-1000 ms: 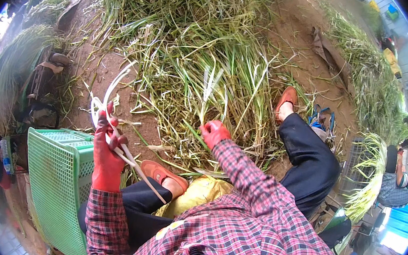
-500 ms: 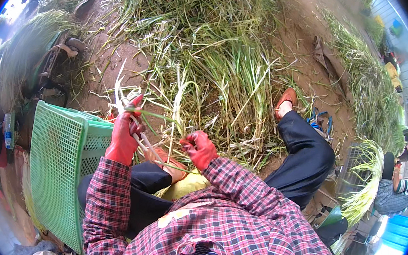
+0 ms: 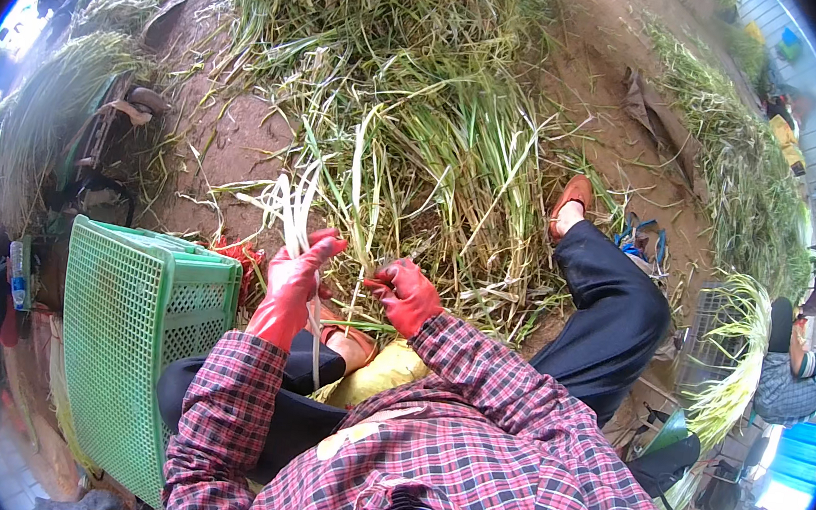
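In my red-gloved left hand is a small bundle of long pale stalks. Their whitish ends fan out above the fingers, and a thin end hangs below the hand. My right hand, also gloved in red, is closed a little to the right, fingertips pinched and pointing left. Whatever lies between those fingertips is too small to make out. Just beyond both hands lies a big heap of long green stalks and leaves, its near edge loose and tangled.
A green plastic crate stands at my left. Below my hands is a yellow bundle between my legs. More stalks are piled along the right, with a pale green bunch nearer. A person sits at the far right.
My left hand has moved right, closer to my right hand, and the pale stalks in it now stand more upright. The green strand that stretched between my hands no longer shows there.
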{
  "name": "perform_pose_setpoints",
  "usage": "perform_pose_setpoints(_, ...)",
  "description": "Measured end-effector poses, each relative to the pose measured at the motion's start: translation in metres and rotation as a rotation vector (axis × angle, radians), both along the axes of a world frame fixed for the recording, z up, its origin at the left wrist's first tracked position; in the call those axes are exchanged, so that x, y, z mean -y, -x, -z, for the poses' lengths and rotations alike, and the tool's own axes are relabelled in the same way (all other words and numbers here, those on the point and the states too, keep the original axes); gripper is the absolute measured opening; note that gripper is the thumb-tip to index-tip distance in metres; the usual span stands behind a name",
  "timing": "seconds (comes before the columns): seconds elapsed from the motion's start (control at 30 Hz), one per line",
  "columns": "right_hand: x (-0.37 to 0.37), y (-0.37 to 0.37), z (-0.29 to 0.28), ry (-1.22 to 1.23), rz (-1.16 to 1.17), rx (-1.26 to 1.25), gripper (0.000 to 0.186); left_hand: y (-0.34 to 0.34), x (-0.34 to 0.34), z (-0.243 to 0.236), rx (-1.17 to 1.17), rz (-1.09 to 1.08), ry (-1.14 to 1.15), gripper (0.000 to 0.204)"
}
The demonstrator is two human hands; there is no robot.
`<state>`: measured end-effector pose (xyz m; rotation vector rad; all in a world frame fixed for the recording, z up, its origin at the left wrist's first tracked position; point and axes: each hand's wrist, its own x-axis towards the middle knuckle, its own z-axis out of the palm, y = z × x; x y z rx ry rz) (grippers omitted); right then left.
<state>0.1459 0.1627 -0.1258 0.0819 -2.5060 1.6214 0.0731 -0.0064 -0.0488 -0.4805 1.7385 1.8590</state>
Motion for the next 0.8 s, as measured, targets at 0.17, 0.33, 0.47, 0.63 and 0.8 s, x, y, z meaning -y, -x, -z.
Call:
perform_pose_setpoints(0.17, 0.004, 0.004, -0.012, 0.055, -0.129, 0.173, 0.021, 0.0, -0.002, 0.014, 0.084, 0.027, 0.008, 0.037)
perform_pose_setpoints(0.33, 0.018, 0.029, -0.012, 0.668, -0.061, 0.625, 0.03, -0.004, -0.004, 0.01, 0.04, -0.024, -0.013, 0.04)
perform_pose_setpoints(0.47, 0.031, 0.038, -0.009, 0.975, 0.08, 0.717, 0.022, -0.006, -0.007, 0.001, -0.005, -0.096, -0.009, 0.044)
perform_pose_setpoints(0.63, 0.04, 0.03, -0.016, 1.302, 0.23, 0.797, 0.024, -0.007, -0.01, -0.004, -0.027, -0.106, -0.086, 0.039)
perform_pose_setpoints(0.8, 0.03, 0.023, -0.022, 1.285, 0.045, 0.719, 0.027, -0.004, -0.002, -0.003, -0.038, -0.069, -0.248, 0.036)
